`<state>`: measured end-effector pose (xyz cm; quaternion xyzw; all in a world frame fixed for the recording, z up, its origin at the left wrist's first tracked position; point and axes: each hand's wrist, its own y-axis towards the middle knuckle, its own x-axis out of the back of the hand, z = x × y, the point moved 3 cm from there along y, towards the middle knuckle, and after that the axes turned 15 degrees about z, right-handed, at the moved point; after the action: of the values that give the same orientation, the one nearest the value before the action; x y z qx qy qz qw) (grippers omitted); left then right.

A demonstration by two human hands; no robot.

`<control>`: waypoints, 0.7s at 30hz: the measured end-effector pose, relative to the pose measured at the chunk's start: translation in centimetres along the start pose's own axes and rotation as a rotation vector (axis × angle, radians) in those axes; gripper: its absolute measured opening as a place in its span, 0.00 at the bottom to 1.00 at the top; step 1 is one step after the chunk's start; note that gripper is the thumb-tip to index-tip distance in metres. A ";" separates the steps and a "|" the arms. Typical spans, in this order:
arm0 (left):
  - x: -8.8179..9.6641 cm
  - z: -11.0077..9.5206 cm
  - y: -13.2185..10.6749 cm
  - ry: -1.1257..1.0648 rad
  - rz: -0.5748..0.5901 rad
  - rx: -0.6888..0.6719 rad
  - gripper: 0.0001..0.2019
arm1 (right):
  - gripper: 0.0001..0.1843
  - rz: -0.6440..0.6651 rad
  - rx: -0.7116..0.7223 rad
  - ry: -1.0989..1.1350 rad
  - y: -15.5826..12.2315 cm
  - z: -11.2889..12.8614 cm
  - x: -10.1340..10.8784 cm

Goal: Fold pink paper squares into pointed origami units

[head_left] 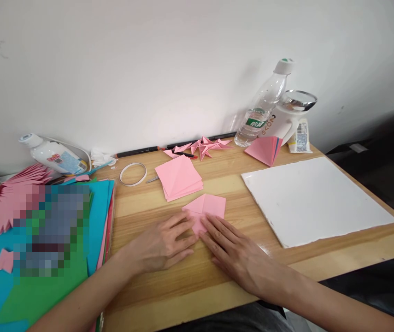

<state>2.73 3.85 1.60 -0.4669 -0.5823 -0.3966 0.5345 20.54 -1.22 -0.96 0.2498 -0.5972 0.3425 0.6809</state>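
A pink paper sheet (pixel 206 208), partly folded, lies on the wooden table (pixel 155 295). My left hand (pixel 162 243) rests flat on the table, fingers stretched out, fingertips pressing the paper's left edge. My right hand (pixel 234 251) also lies flat with fingers spread, its fingertips on the paper's lower corner. Neither hand grips anything. Just behind lies a stack of pink folded squares (pixel 179 177).
A white board (pixel 316 198) lies to the right. At the back stand a water bottle (pixel 264 103), a white jug (pixel 291 115), folded pink pieces (pixel 202 146), a tape ring (pixel 132 174) and a glue bottle (pixel 53 154). Coloured paper sheets (pixel 44 276) cover the left.
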 end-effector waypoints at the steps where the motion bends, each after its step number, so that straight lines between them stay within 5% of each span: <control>1: 0.0 0.1 0.0 -0.015 -0.022 -0.004 0.10 | 0.25 -0.005 0.001 0.001 0.0 0.0 0.0; 21: 0.1 -0.2 0.2 -0.001 0.029 0.033 0.11 | 0.24 -0.026 -0.020 -0.008 0.2 0.2 0.4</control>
<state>2.95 3.71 1.73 -0.4667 -0.5822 -0.3787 0.5476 20.32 -1.19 -0.60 0.2521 -0.6002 0.3264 0.6853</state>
